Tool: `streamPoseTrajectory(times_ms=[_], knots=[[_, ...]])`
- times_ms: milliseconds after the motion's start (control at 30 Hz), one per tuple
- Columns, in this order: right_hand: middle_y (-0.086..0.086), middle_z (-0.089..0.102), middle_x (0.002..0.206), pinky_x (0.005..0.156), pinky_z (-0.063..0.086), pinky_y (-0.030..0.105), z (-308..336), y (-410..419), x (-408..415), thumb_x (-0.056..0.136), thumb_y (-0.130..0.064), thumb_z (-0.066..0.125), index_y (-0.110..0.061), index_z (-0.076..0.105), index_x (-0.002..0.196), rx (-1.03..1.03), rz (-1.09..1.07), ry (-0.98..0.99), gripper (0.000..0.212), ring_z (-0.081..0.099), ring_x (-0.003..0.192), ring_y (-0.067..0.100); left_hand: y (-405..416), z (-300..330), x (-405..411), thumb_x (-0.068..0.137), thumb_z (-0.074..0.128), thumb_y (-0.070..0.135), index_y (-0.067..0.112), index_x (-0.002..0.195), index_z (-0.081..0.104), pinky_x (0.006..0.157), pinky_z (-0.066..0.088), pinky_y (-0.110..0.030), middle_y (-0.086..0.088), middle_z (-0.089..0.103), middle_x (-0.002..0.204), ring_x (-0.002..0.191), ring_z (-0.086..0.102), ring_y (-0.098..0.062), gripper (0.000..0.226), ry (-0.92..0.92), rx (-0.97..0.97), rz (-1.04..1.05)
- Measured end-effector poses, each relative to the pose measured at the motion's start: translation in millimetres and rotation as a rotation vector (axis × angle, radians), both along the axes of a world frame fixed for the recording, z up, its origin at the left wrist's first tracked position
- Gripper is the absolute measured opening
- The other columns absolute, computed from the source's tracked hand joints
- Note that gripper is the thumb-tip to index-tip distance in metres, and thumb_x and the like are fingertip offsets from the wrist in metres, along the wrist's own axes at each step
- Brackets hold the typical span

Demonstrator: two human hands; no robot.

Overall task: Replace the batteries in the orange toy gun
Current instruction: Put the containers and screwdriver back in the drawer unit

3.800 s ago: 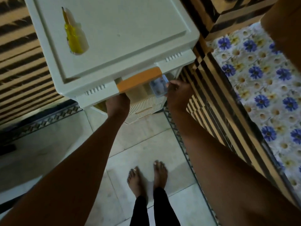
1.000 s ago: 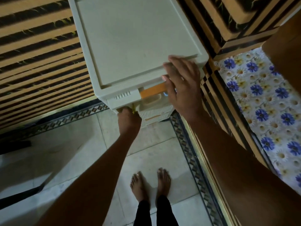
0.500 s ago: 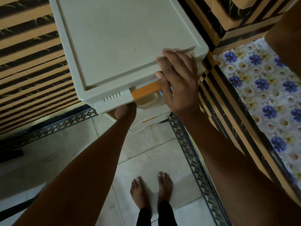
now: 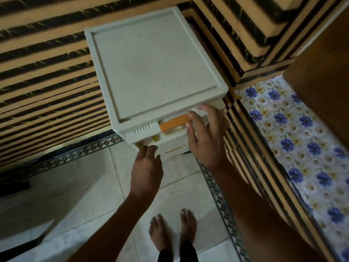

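Looking down from the head camera, I see a cream plastic drawer cabinet (image 4: 151,72) with a flat recessed top standing against a wall of tan and black striped panels (image 4: 47,76); its top drawer, with a bright orange rectangular handle strip (image 4: 174,123), sits slightly pulled out from the cabinet front; the orange toy gun itself I cannot make out anywhere, and if it lies inside the drawer it is hidden from me. My left hand (image 4: 146,173) reaches up to the lower left edge of that drawer front, fingertips touching the plastic, and just above them a small yellow object (image 4: 155,138) shows in the gap, too small for me to identify; I cannot tell whether those fingers curl around anything, since they tuck under the edge. My right hand (image 4: 206,135) is spread wide with straight fingers, holding nothing, its fingertips against the right end of the orange strip and the cabinet's front rim. Below the top drawer, a ribbed cream lower drawer (image 4: 172,148) shows a smaller orange handle. To the right lies a blue and yellow floral patterned cloth (image 4: 294,138); beneath me are pale floor tiles (image 4: 85,195) with a dark diamond-patterned border strip (image 4: 219,188), and two bare feet (image 4: 172,229) stand on them.
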State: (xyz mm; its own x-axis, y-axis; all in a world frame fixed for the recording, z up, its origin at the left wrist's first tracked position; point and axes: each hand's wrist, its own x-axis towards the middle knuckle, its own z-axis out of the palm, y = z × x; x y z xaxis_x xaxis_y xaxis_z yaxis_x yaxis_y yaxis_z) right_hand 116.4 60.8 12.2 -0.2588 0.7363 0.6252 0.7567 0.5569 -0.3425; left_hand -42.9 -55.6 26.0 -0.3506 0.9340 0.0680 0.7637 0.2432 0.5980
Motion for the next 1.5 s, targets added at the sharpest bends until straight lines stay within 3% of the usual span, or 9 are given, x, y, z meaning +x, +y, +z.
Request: streamPoseTrajectory(times_ms=[167,267,400,567,733,867,1100,1300,1500], knots=[[0.012,0.059,0.143,0.101,0.042,0.054,8.4,-19.2,-3.4,0.086,-0.005,0.058,-0.010,0.069,0.127,-0.057,0.160,-0.201,0.043,0.054,0.137,0.027,-3.9,21.2,-16.9,0.090,0.072,-0.007,-0.004,0.102,0.070,0.071,0.059,-0.038,-0.019,0.067,0.103,0.089,0.066,-0.031,0.013,0.140,0.290,-0.139],[0.007,0.054,0.146,0.103,0.041,0.049,14.5,-17.1,-8.7,0.081,-0.011,0.058,-0.014,0.064,0.131,-0.161,0.171,-0.321,0.050,0.051,0.139,0.023,14.2,32.8,-38.2,0.093,0.069,0.000,-0.006,0.114,0.070,0.089,0.055,-0.044,-0.022,0.067,0.119,0.107,0.063,-0.036,0.022,0.250,0.349,-0.205],[0.003,0.055,0.138,0.097,0.041,0.048,26.5,-11.4,-17.2,0.088,-0.021,0.062,-0.018,0.064,0.126,-0.235,0.138,-0.337,0.038,0.051,0.132,0.023,43.1,32.8,-74.7,0.098,0.064,0.010,0.003,0.131,0.068,0.105,0.049,-0.052,-0.017,0.062,0.140,0.127,0.057,-0.035,0.034,0.330,0.236,-0.258],[0.000,0.058,0.115,0.088,0.041,0.048,37.0,-9.8,-17.8,0.096,-0.033,0.052,-0.019,0.065,0.102,-0.254,0.149,-0.294,0.020,0.056,0.111,0.025,43.8,34.8,-86.1,0.094,0.072,0.007,0.007,0.131,0.071,0.102,0.053,-0.051,-0.015,0.063,0.141,0.123,0.060,-0.037,0.037,0.237,0.262,-0.258],[0.003,0.057,0.089,0.076,0.035,0.042,24.8,-38.7,9.4,0.096,-0.031,0.062,-0.017,0.063,0.085,-0.125,0.122,-0.314,0.018,0.055,0.086,0.025,42.9,40.1,-83.7,0.096,0.071,0.010,0.008,0.132,0.070,0.102,0.054,-0.053,-0.016,0.063,0.141,0.123,0.060,-0.039,0.036,0.229,0.250,-0.245],[0.002,0.057,0.093,0.079,0.031,0.041,18.2,-78.2,35.9,0.096,-0.031,0.049,-0.020,0.061,0.087,-0.212,0.063,-0.323,0.019,0.051,0.089,0.023,42.8,42.8,-85.1,0.097,0.069,0.014,0.010,0.134,0.069,0.101,0.054,-0.052,-0.015,0.063,0.141,0.123,0.060,-0.037,0.037,0.214,0.240,-0.259],[0.001,0.057,0.093,0.077,0.031,0.039,3.8,-93.4,49.9,0.086,-0.031,0.060,-0.023,0.055,0.087,-0.259,0.059,-0.382,0.009,0.049,0.088,0.022,43.1,44.8,-92.0,0.100,0.061,0.025,0.010,0.132,0.070,0.096,0.056,-0.047,-0.014,0.066,0.137,0.115,0.064,-0.036,0.037,0.231,0.253,-0.289],[0.003,0.046,0.055,0.060,0.041,0.041,16.3,-78.6,39.4,0.092,-0.013,0.072,-0.014,0.050,0.055,0.055,0.113,-0.210,0.043,0.049,0.055,0.025,44.2,42.6,-93.6,0.099,0.064,0.023,0.010,0.132,0.070,0.097,0.055,-0.048,-0.014,0.065,0.138,0.116,0.064,-0.037,0.036,0.208,0.266,-0.298],[0.005,0.050,0.059,0.058,0.039,0.038,2.1,-95.0,33.8,0.091,-0.009,0.074,-0.014,0.056,0.061,0.018,0.095,-0.343,0.036,0.054,0.059,0.025,44.4,38.0,-93.5,0.100,0.063,0.024,0.010,0.130,0.071,0.088,0.057,-0.047,-0.012,0.066,0.138,0.110,0.064,-0.037,0.035,0.191,0.290,-0.288]])
